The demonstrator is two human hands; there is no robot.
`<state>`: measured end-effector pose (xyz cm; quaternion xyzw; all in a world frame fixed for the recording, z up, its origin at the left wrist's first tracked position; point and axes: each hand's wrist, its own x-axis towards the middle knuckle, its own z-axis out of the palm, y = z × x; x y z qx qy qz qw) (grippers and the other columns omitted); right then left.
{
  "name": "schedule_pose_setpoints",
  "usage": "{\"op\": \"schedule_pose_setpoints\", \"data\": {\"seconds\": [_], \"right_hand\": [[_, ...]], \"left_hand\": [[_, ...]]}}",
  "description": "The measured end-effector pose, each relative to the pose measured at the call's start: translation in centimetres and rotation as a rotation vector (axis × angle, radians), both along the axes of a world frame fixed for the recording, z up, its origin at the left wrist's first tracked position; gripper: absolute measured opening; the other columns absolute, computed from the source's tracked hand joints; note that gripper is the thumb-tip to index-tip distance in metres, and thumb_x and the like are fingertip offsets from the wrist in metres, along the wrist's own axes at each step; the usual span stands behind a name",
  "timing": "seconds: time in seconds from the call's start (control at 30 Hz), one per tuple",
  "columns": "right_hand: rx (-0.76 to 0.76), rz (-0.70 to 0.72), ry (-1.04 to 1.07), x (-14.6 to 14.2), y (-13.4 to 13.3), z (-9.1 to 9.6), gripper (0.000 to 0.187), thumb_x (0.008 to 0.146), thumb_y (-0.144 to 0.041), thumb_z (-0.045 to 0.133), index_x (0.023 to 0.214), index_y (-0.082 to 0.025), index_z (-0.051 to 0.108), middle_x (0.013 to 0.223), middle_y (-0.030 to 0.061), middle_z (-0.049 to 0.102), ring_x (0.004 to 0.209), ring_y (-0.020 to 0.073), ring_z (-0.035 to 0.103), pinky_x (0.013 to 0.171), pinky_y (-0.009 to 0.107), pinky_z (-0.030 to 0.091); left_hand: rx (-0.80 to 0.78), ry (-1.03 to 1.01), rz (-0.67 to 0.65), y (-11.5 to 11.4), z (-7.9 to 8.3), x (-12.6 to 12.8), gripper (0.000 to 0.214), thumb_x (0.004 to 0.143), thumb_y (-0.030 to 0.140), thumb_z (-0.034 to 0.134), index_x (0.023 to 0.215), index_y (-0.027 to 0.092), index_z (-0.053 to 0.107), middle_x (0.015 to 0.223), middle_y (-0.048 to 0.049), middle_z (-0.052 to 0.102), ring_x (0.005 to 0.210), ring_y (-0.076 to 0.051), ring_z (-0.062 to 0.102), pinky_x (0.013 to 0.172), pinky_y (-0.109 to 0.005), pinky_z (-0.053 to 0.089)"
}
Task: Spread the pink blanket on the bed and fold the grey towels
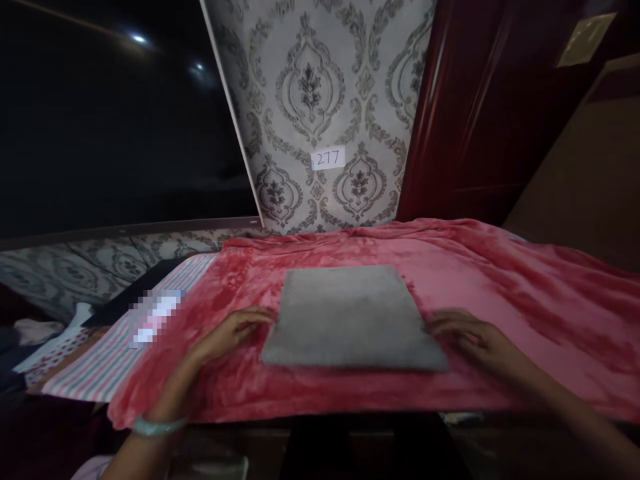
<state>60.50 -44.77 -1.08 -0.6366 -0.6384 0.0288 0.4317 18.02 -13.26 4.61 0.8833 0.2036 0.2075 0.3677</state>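
A flat, squarish piece of grey cloth (350,320) lies on a red and pink plush blanket (465,280). Its edges look straight, and the front one shows some thickness. My left hand (245,327) is at the cloth's left edge, its loosely curved fingers pointing inward and the fingertips at or just beside the edge. On the opposite side, my right hand (463,333) reaches in with fingers extended and slightly bent, close against the right edge. Motion blurs the right hand a little. Neither hand visibly grips the cloth. A pale bangle circles my left wrist.
Striped cloth (105,360) sticks out on the left, with a pixelated patch above it. Behind stand a large dark screen (115,127), patterned wallpaper with a "277" label (328,158), and a dark red glossy panel (465,113). The blanket's front edge hangs near me.
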Motion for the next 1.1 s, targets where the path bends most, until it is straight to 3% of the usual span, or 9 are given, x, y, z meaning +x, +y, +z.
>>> {"op": "schedule_pose_setpoints", "data": {"seconds": [0.07,0.13,0.2,0.33,0.47,0.6,0.8,0.93,1.1], "right_hand": [[-0.118,-0.12,0.053,0.4,-1.2,-1.9,0.038,0.094,-0.052,0.049,0.097,-0.026,0.077,0.103,0.0082,0.075,0.097,0.0271,0.071,0.084,0.04,0.06],[-0.099,-0.285,0.077,0.2,0.0,-1.5,0.042,0.095,-0.05,0.046,0.111,-0.025,0.075,0.113,0.008,0.074,0.103,0.0275,0.07,0.088,0.041,0.06],[-0.055,-0.308,0.029,-1.4,3.6,0.4,0.047,0.096,-0.045,0.043,0.128,-0.022,0.068,0.129,0.0093,0.068,0.118,0.0269,0.064,0.102,0.044,0.053],[-0.144,-0.117,-0.184,-7.8,13.7,3.7,0.062,0.094,-0.034,0.038,0.15,-0.01,0.047,0.152,0.0152,0.046,0.141,0.0263,0.045,0.118,0.048,0.036],[-0.364,-0.11,-0.362,-13.4,19.4,2.1,0.065,0.095,-0.028,0.035,0.156,-0.006,0.036,0.161,0.0165,0.028,0.151,0.0275,0.026,0.122,0.052,0.024],[-0.453,-0.086,-0.431,-13.1,19.1,-0.7,0.065,0.1,-0.038,0.033,0.157,-0.007,0.034,0.163,0.0143,0.025,0.153,0.0269,0.02,0.124,0.052,0.017],[-0.551,-0.344,-0.387,-5.5,15.4,-2.1,0.078,0.098,-0.056,0.038,0.158,-0.007,0.032,0.164,0.0175,0.021,0.153,0.0315,0.016,0.124,0.054,0.013],[-0.634,-0.453,-0.318,-2.0,12.3,-3.5,0.08,0.098,-0.057,0.033,0.161,-0.008,0.023,0.166,0.0171,0.012,0.154,0.0292,0.012,0.123,0.054,0.019],[-0.641,-0.57,-0.313,-1.3,11.6,-1.6,0.072,0.099,-0.051,0.037,0.158,-0.01,0.032,0.166,0.0193,0.014,0.154,0.034,0.01,0.12,0.061,0.02]], "left_hand": [[-0.031,0.065,0.12,0.7,-1.5,-1.4,0.034,0.081,0.046,0.062,0.099,0.023,0.08,0.109,-0.0113,0.077,0.107,-0.029,0.07,0.1,-0.044,0.053],[0.01,0.03,0.28,1.7,-1.6,-0.6,0.046,0.081,0.05,0.059,0.111,0.021,0.076,0.116,-0.0118,0.076,0.111,-0.03,0.069,0.101,-0.046,0.053],[0.088,-0.001,0.34,2.4,-0.9,2.4,0.055,0.084,0.05,0.053,0.124,0.016,0.071,0.127,-0.0138,0.071,0.12,-0.029,0.065,0.107,-0.045,0.049],[0.236,0.084,0.318,1.6,-0.4,11.4,0.055,0.089,0.035,0.05,0.136,0.009,0.061,0.147,-0.0188,0.056,0.141,-0.029,0.048,0.12,-0.045,0.033],[0.449,0.32,0.341,-1.1,-3.4,16.4,0.057,0.094,0.032,0.05,0.147,0.011,0.05,0.157,-0.0215,0.041,0.15,-0.035,0.032,0.122,-0.056,0.022],[0.605,0.494,0.314,-2.5,-5.7,16.1,0.059,0.099,0.038,0.041,0.153,0.016,0.043,0.163,-0.0192,0.032,0.152,-0.037,0.026,0.12,-0.062,0.021],[0.625,0.54,0.305,-2.2,-5.4,16.0,0.061,0.1,0.042,0.037,0.155,0.016,0.04,0.163,-0.0186,0.032,0.151,-0.037,0.027,0.12,-0.061,0.022],[0.604,0.518,0.301,-2.1,-5.6,16.2,0.06,0.1,0.042,0.039,0.154,0.017,0.041,0.163,-0.0177,0.032,0.152,-0.036,0.026,0.121,-0.061,0.022],[0.555,0.447,0.326,-2.0,-5.9,16.0,0.064,0.098,0.041,0.042,0.155,0.011,0.038,0.163,-0.0214,0.032,0.152,-0.034,0.027,0.122,-0.057,0.021]]}}
